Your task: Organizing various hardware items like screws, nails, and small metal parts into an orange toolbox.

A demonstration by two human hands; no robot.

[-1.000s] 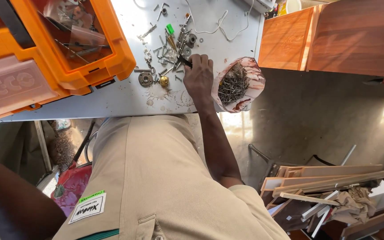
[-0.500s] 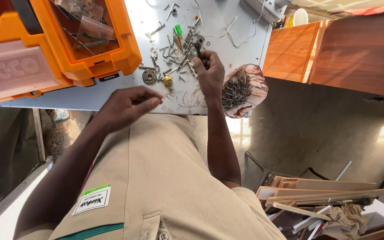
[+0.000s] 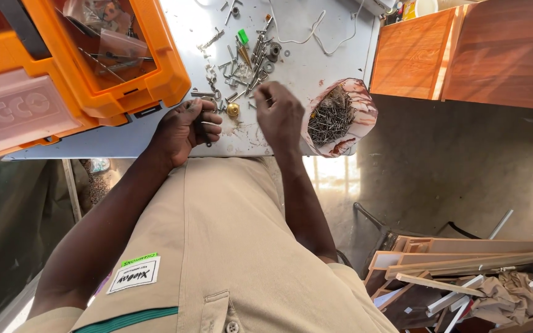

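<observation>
1. Grip of the left hand [image 3: 183,129]: fingers curled narrowly around a small dark metal piece, held just over the near edge of the desk [image 3: 316,55]; what kind of piece it is cannot be made out
2. Right hand [image 3: 279,114] hovers over the scattered screws and bolts [image 3: 245,68], fingertips pinched together; whether they pinch anything cannot be told, as the back of the hand covers them
3. The loose hardware lies in a heap between the orange tool case [image 3: 81,68] and the paper wrap of nails [image 3: 334,117], with a small brass knob [image 3: 233,110] just beside the left fingers
4. Handling, as a judgement: the pieces look light, stiff and smooth, apt to roll or slip, so each is best pinched across the shank or under the head; the nails are sharp-ended and tangled, the paper soft and easily torn
5. Hard to see: the case runs off the frame's edge, its clear lid blurs what lies inside, and the white cord [image 3: 316,31] runs out of view
</observation>
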